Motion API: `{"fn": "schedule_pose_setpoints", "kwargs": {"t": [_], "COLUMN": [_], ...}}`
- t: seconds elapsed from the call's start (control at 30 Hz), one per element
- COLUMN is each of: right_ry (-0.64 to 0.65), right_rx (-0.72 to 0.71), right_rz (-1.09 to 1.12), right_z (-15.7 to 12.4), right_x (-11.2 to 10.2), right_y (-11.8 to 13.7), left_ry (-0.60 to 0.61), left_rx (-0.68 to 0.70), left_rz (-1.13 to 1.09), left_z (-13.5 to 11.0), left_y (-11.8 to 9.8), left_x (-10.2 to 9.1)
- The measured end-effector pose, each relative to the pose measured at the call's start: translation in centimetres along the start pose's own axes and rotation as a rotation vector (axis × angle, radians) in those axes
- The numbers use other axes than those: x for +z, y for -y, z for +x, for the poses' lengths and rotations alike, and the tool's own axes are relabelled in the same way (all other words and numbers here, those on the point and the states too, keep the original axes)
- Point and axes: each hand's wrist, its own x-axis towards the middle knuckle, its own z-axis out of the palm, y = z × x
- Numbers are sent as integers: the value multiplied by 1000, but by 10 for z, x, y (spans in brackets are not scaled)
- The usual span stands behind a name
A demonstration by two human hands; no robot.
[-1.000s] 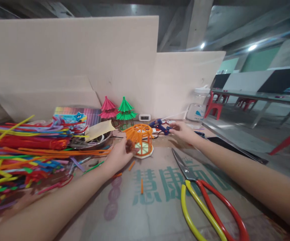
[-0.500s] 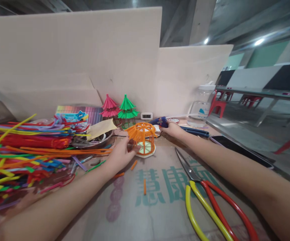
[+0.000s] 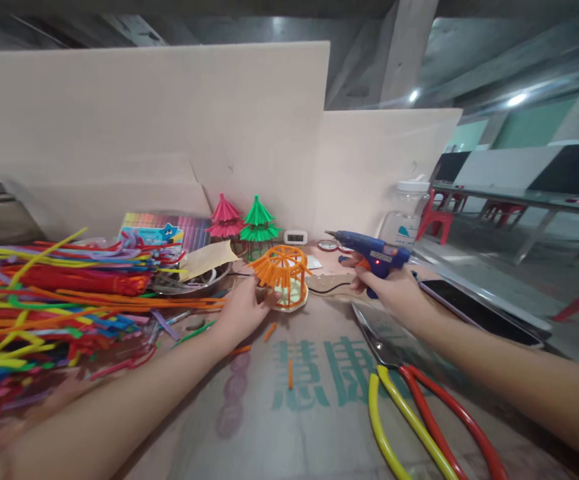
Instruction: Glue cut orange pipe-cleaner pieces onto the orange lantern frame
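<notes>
My left hand [image 3: 242, 312] grips the side of a small orange pipe-cleaner pavilion [image 3: 283, 270] on a pale round base, tilting it toward the right. My right hand [image 3: 387, 292] is closed round the handle of a blue hot glue gun [image 3: 369, 252], held above the table with its nozzle pointing left toward the pavilion, a short gap between them. A red light glows on the gun's body.
A big heap of coloured pipe cleaners [image 3: 44, 300] fills the left. Pink [image 3: 224, 219] and green [image 3: 259, 222] finished pavilions stand at the back by the cardboard wall. Large scissors [image 3: 414, 407] with red and yellow handles lie front right, a phone [image 3: 464, 303] and plastic jug [image 3: 402, 217] further right.
My right hand has lifted the glue gun off the table at the back and brought it forward and up, nozzle turned left. My left hand has tilted the orange pavilion slightly.
</notes>
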Motion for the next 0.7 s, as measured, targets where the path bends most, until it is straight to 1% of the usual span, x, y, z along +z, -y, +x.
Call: {"fn": "schedule_pose_setpoints", "kwargs": {"t": [0.13,0.2,0.27,0.37,0.43,0.6,0.7], "right_ry": [75,106,135,171,175,164,194], "right_rx": [-76,-131,-170,-181,-190,-250,-256], "right_rz": [-159,-220,-233,-206,-197,-330,-330], "right_z": [-33,-42,-46,-44,-38,-24,-25], "right_x": [2,4,7,7,4,-12,-14], "right_y": [9,12,17,27,31,32,33], "left_ry": [-11,-18,-15,-4,3,-19,-51], "left_rx": [23,28,28,33,47,108,137], "left_rz": [3,-4,-13,-14,-7,32,59], "left_z": [0,1,2,1,0,-4,-3], "left_y": [1,4,6,5,2,-6,-4], "left_x": [1,2,4,4,2,-1,-1]}}
